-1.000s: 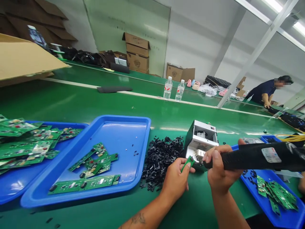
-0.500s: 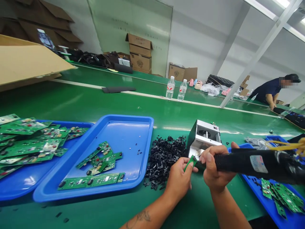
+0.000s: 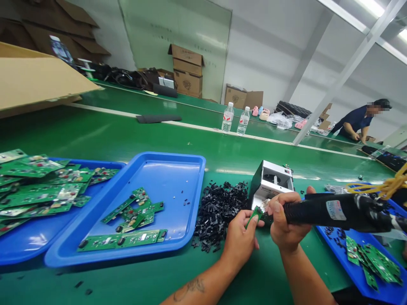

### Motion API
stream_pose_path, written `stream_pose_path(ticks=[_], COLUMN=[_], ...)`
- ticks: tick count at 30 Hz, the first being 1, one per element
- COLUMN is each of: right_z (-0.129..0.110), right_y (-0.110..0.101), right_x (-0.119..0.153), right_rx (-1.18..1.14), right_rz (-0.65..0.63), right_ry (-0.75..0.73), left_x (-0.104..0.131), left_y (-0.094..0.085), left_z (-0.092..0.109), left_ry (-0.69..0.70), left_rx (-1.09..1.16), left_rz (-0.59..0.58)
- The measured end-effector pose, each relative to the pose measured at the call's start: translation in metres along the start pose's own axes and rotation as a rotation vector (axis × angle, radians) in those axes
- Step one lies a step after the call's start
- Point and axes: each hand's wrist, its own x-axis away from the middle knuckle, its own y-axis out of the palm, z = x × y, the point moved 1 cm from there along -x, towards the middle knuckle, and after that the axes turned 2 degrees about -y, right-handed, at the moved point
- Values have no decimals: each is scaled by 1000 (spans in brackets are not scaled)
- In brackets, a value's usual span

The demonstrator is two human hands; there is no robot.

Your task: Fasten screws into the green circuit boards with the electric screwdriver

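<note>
My left hand (image 3: 240, 237) pinches a small green circuit board (image 3: 253, 216) between thumb and fingers, with a dark part at its far end. My right hand (image 3: 288, 220) is wrapped round a black electric screwdriver (image 3: 313, 209), which lies nearly level with its tail toward the right. Its tip end is hidden by my fingers, close to the board. Just beyond both hands stands a white and black screw feeder (image 3: 276, 180) with an open top. A heap of small black plastic parts (image 3: 219, 207) lies on the green mat, left of the feeder and beside my left hand.
A blue tray (image 3: 168, 169) with several circuit boards stands left of the heap. Another blue tray (image 3: 28, 250) is piled with boards. At right, a blue tray (image 3: 352, 271) holds more boards. Two water bottles (image 3: 228, 117) stand behind. A co-worker (image 3: 356, 123) leans over the far bench.
The screwdriver's tail has swung slightly down and left with my right hand. My left hand and board stay almost in place. The far co-worker has shifted a little left.
</note>
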Motion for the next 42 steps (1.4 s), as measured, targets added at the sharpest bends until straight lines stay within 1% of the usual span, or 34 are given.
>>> stream_pose_path(ticks=[3,5,10,13,15,17,21,24,26,28,31,34,38,42], right_z=[1,3,7,3,-5,-16,-35,-38,-37,-34,-31,-28,-27,-29], right_y=[2,3,4,2,-1,-5,-13,-16,-15,-11,-6,-2,2,6], right_x=[-5,-9,-18,-29,-39,-51,-78,-97,-107,-113,-110,-100,-86,-74], right_rx=[-15,-50,-210,-194,-197,-265,-439,-466,-496,-522,-506,-472,-430,-397], right_rz=[19,7,-37,-25,14,54,53,43,30,20,34,23,15,45], right_ry=[-7,3,9,30,74,151,329,440,457,443,434,442,412,378], left_x=[-1,-2,-6,-7,-5,-3,-2,-2,-3,-3,-4,-3,-2,-2], left_y=[3,5,8,7,5,2,0,1,2,2,3,4,7,10], left_z=[0,1,6,9,11,12,15,14,13,12,12,15,19,20], left_ry=[-22,-43,-158,-200,-216,-234,-262,-279,-279,-259,-223,-235,-233,-229], left_rx=[32,56,88,106,118,131,125,98,72,28,-58,-110,-109,-86], left_rz=[5,2,-12,-20,-40,-64,-59,-41,-29,-9,25,49,68,74])
